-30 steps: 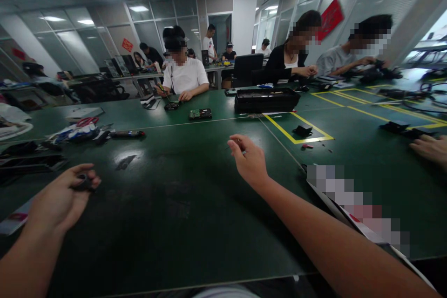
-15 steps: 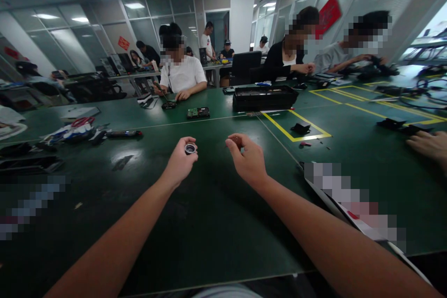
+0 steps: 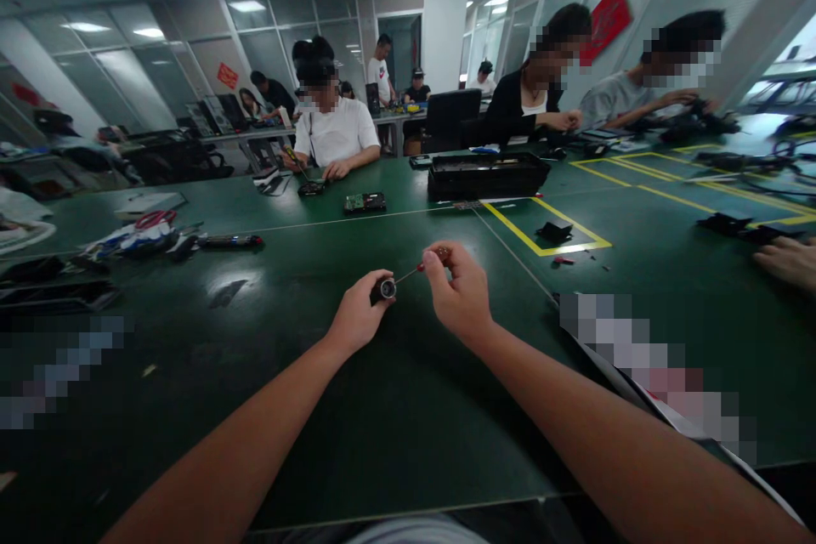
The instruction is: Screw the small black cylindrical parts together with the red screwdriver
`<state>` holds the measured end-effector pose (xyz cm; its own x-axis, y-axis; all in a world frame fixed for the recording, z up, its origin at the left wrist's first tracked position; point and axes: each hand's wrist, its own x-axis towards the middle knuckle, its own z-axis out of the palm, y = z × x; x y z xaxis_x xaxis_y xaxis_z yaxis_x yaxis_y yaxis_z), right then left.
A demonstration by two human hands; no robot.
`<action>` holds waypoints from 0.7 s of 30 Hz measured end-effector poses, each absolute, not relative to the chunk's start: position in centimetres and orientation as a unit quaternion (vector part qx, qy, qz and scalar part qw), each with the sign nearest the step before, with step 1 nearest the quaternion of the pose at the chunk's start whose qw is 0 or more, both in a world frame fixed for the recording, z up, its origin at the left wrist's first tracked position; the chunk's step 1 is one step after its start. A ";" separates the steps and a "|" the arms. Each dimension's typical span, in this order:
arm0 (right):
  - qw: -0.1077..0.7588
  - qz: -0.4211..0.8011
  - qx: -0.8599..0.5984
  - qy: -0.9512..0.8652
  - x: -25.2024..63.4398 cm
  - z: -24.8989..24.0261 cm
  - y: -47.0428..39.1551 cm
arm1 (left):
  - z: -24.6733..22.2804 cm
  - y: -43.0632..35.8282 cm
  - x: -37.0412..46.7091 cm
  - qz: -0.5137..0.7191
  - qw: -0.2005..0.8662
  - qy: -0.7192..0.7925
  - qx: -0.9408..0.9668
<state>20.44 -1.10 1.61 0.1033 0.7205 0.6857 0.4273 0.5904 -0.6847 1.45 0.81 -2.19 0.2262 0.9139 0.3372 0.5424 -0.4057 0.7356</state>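
My left hand (image 3: pixel 360 312) is closed around a small black cylindrical part (image 3: pixel 384 289) with a silvery ring at its round end. In my right hand (image 3: pixel 460 289) is a screwdriver (image 3: pixel 421 268), pinched by its reddish handle. Its thin shaft slants down to the left, and the tip is at or close to the black part; I cannot tell if they touch. Both hands are held above the green table (image 3: pixel 357 416).
A long black housing (image 3: pixel 488 177) and a circuit-board device (image 3: pixel 365 202) lie farther back. A black bracket (image 3: pixel 553 232) sits inside yellow tape. Gloves and a pen-like tool (image 3: pixel 229 242) are at left. Co-workers sit opposite; another person's hand (image 3: pixel 787 262) rests at right.
My left hand has moved right with the black part, turning it. The screwdriver's shaft now shows, pointing at the part; my right hand has shifted slightly right.
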 end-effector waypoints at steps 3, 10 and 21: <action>0.585 0.122 -0.445 -0.667 20.4 1.6 -1.2 | -2.0 0.6 1.4 0.390 0.236 0.499 0.737; 0.572 0.137 -0.447 -0.674 20.2 1.7 -1.1 | -2.1 0.8 1.0 0.406 0.218 0.477 0.748; 0.572 0.156 -0.484 -0.643 20.3 2.0 -1.1 | -1.8 0.7 0.9 0.406 0.202 0.472 0.756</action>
<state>20.29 -1.09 1.99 0.1236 0.8020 0.5843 0.4442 0.4818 -0.7553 0.93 0.71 -1.80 0.2259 0.8776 0.4229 0.5489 -0.4733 0.6890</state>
